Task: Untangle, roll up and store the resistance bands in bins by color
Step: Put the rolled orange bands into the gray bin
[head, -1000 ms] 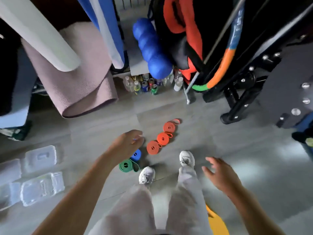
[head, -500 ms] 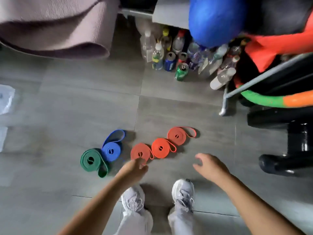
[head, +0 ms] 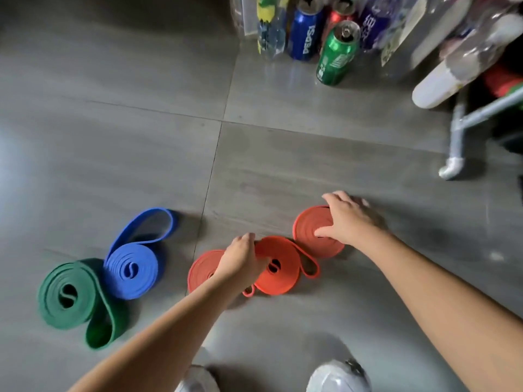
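- Hidden stuff first: the bottles (head: 441,80) at 1 o'clock are blurry and cut off up top. Both shoes (head: 336,374) are clipped at 6. The left hand (head: 240,258) covers part of the left orange roll (head: 201,271).
- Only readable writing is "PEPSI" on the blue can (head: 305,32) at 12. The green can (head: 336,55) beside it is too smeared to read.
- Left hand: fingers curled over the middle orange roll (head: 283,270) rim, thumb on its face.
- Right hand (head: 348,222): fingers spread, hooked over the right orange roll (head: 311,230), thumb by its hole.
- Those three sit on the floor (head: 141,137) around 6. The blue roll (head: 131,273) and green roll (head: 68,295) touch at 8.
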A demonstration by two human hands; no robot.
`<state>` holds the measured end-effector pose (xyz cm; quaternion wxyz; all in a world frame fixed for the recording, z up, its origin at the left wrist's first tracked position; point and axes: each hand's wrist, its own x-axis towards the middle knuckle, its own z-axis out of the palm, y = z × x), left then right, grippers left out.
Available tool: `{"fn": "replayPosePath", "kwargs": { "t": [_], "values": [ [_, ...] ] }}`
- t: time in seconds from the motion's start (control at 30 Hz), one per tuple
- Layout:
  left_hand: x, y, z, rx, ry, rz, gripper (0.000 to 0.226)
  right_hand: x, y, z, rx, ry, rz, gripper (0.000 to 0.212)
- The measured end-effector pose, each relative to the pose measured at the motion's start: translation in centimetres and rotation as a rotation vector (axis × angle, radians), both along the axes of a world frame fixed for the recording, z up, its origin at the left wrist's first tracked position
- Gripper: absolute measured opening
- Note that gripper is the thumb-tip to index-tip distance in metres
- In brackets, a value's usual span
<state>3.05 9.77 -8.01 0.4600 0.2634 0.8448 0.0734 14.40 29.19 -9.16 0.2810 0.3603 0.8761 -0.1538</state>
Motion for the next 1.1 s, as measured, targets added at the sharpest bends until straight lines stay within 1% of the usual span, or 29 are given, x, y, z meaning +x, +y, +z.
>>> {"fn": "replayPosePath", "kwargs": {
  "t": [0.1,0.2,0.3,0.4,0.43,0.5,0.53,0.57,0.63,0.67,0.7,0.73,0.77,0.8,0.83,0.87,0.93,1.03,1.07,1.1],
  "values": [
    [0.3,0.7,-1.9,-0.030,0.029,-0.027,0.060,-0.4,0.3,-1.3,0.009,-0.017,-0.010,0.086],
    [0.3,0.9,-2.5,-0.045,0.048,-0.002,0.059,-0.1,1.1,-1.6,-0.007,-0.008,-0.025,0.076],
    [0.4,0.7,-3.0,-0.031,0.063,0.026,0.059,1.0,1.1,-2.1,-0.205,0.102,-0.220,0.063],
    [0.5,0.0,-2.9,0.040,0.056,0.043,0.056,2.8,0.9,-2.9,-0.319,0.241,-0.377,0.055],
    [0.4,-0.2,-2.8,0.054,0.047,0.040,0.051,3.4,1.2,-2.8,-0.337,0.289,-0.434,0.052],
    [0.3,-0.5,-2.6,0.092,0.019,0.066,0.031,4.6,1.8,-1.7,-0.347,0.348,-0.561,0.049],
    [0.2,-0.6,-2.4,0.110,-0.001,0.122,0.021,5.1,2.1,-0.8,-0.363,0.383,-0.623,0.049],
    [0.1,-0.8,-2.0,0.135,-0.017,0.189,0.017,5.6,2.1,0.2,-0.415,0.437,-0.693,0.050],
    [0.5,-1.3,-0.9,0.226,-0.004,0.325,0.025,6.1,1.3,2.5,-0.551,0.538,-0.801,0.049],
    [0.9,-1.6,-0.1,0.301,-0.012,0.393,0.032,6.0,0.5,3.5,-0.610,0.560,-0.804,0.046],
    [1.4,-1.8,0.8,0.378,-0.060,0.470,0.037,5.7,-0.7,4.0,-0.641,0.549,-0.768,0.042],
    [2.0,-2.0,1.8,0.437,-0.163,0.548,0.040,5.4,-2.1,4.2,-0.640,0.512,-0.715,0.041],
    [2.6,-2.1,2.6,0.466,-0.293,0.599,0.037,4.8,-3.6,4.0,-0.619,0.480,-0.672,0.041],
    [3.3,-2.4,3.0,0.477,-0.386,0.614,0.029,4.1,-5.0,3.7,-0.593,0.457,-0.642,0.043],
    [3.8,-2.7,3.0,0.458,-0.386,0.584,0.017,3.3,-6.4,3.3,-0.576,0.452,-0.633,0.046],
    [3.9,-3.2,2.4,0.426,-0.341,0.567,0.011,2.5,-7.6,2.7,-0.568,0.457,-0.632,0.049],
    [3.3,-4.1,0.9,0.335,-0.213,0.533,0.021,1.2,-9.3,1.3,-0.517,0.463,-0.579,0.050],
    [1.9,-5.8,-0.1,0.272,-0.056,0.328,0.031,-0.1,-10.1,0.2,-0.305,0.345,-0.409,0.049],
    [1.4,-6.3,-0.4,0.261,0.006,0.336,0.038,-0.3,-10.1,-0.1,-0.227,0.296,-0.334,0.050],
    [0.8,-6.9,-0.3,0.222,0.070,0.402,0.043,-0.4,-10.1,-0.3,-0.155,0.256,-0.260,0.052]
  ]
}}
